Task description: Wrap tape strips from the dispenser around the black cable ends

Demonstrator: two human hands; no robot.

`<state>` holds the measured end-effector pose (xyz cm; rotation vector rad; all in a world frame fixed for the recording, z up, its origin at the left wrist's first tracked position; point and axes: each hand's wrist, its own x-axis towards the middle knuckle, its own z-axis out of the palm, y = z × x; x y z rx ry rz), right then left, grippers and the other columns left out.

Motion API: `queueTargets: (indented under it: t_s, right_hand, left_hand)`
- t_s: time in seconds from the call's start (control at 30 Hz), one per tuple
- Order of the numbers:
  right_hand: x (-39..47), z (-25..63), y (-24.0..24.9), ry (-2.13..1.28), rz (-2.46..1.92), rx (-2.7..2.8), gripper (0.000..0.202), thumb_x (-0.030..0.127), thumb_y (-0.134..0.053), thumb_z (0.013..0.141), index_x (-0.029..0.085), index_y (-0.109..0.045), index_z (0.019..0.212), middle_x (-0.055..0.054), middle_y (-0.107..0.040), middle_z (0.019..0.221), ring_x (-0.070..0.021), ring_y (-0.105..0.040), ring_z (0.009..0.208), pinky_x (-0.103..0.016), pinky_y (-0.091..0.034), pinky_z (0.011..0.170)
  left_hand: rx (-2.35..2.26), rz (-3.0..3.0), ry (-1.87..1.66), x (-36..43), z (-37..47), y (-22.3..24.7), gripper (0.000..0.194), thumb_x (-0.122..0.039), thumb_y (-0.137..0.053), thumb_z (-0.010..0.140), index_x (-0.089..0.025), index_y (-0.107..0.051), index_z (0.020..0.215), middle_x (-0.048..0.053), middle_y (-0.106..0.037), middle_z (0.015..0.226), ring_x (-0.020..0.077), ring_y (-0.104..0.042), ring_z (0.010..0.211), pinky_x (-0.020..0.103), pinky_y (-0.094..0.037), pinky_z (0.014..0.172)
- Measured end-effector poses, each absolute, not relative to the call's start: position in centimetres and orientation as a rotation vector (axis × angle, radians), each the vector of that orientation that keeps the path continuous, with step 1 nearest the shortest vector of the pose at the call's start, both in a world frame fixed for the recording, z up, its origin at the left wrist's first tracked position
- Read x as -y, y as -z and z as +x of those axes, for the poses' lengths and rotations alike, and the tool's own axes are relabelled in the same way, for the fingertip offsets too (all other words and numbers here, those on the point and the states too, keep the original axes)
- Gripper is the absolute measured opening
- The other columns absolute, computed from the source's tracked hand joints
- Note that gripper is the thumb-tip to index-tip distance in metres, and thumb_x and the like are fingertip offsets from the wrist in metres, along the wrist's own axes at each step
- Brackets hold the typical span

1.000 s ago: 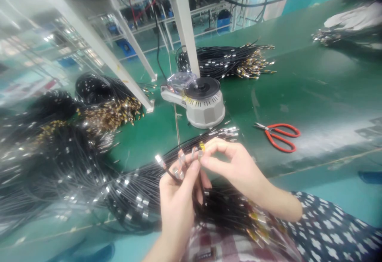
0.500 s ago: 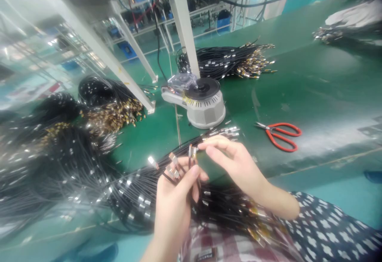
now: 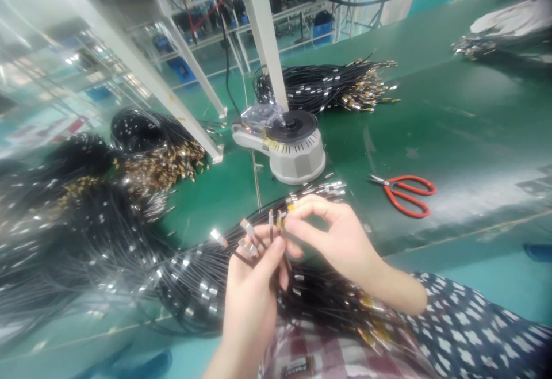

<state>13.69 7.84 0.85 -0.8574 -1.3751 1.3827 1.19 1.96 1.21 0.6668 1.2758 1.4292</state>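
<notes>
My left hand is closed around several black cables. Their silvery metal ends fan out above its thumb and fingers. Just right of those ends, my right hand has thumb and forefinger pinched together. At its fingertips shows a small yellow piece, which looks like tape; part of it is hidden. The right fingertips are close beside the upright cable ends, and I cannot tell whether they touch. Under both hands a thick bundle of black cables runs across the table edge and lap.
A grey round tape dispenser stands behind the hands. Red-handled cutters lie to the right on the green table. More cable bundles lie at the back and left. White posts rise from the table.
My right thumb and forefinger have come together into a pinch, close to the cable ends. A yellow piece now shows at their tips. The left hand keeps its hold, almost still.
</notes>
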Motion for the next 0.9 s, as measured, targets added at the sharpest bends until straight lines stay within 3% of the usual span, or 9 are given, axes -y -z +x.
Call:
queueTargets:
  t_s: [0.23, 0.47, 0.73, 0.9]
  right_hand:
    - [-8.1, 13.4, -0.7, -1.368, -0.85, 1.386, 0.011, 0.018, -0.069, 0.079, 0.02, -0.067, 0.068, -0.001, -0.068, 0.077, -0.0162, -0.062, 0.08, -0.035, -0.046, 0.086]
    - [-8.3, 13.0, 0.0, -1.423, -0.77, 1.374, 0.01, 0.02, -0.064, 0.083, 0.021, -0.061, 0.074, -0.002, -0.064, 0.084, -0.0194, -0.06, 0.099, -0.037, -0.042, 0.096]
    - [-7.5, 13.0, -0.3, -1.055, -0.881, 1.457, 0.01, 0.017, -0.067, 0.08, 0.023, -0.063, 0.074, -0.003, -0.067, 0.087, -0.0226, -0.059, 0.103, -0.041, -0.043, 0.097]
    - [-8.5, 13.5, -0.5, -1.451, -0.869, 1.369, 0.009, 0.023, -0.074, 0.075, 0.02, -0.068, 0.068, -0.003, -0.067, 0.081, -0.0201, -0.062, 0.09, -0.04, -0.045, 0.093]
  left_hand:
    - [-1.213, 0.554, -1.385, -2.2, 1.0, -1.3, 0.015, -0.024, -0.074, 0.079, -0.013, -0.065, 0.084, -0.001, -0.06, 0.056, 0.0039, -0.04, 0.041, 0.016, -0.031, 0.042]
    - [-1.173, 0.614, -1.297, -2.4, 0.5, -0.8, 0.021, -0.03, -0.073, 0.08, -0.013, -0.064, 0.089, -0.003, -0.058, 0.054, 0.0029, -0.038, 0.038, 0.017, -0.026, 0.041]
    - [-1.312, 0.613, -1.433, -2.4, 1.1, -0.4, 0.021, -0.026, -0.081, 0.072, -0.015, -0.064, 0.077, -0.01, -0.046, 0.045, 0.0001, -0.032, 0.031, 0.015, -0.024, 0.037]
    - [-1.256, 0.651, -1.406, -2.3, 1.0, -0.5, 0.019, -0.026, -0.077, 0.076, -0.013, -0.064, 0.078, -0.003, -0.061, 0.059, -0.0011, -0.036, 0.034, 0.015, -0.024, 0.039]
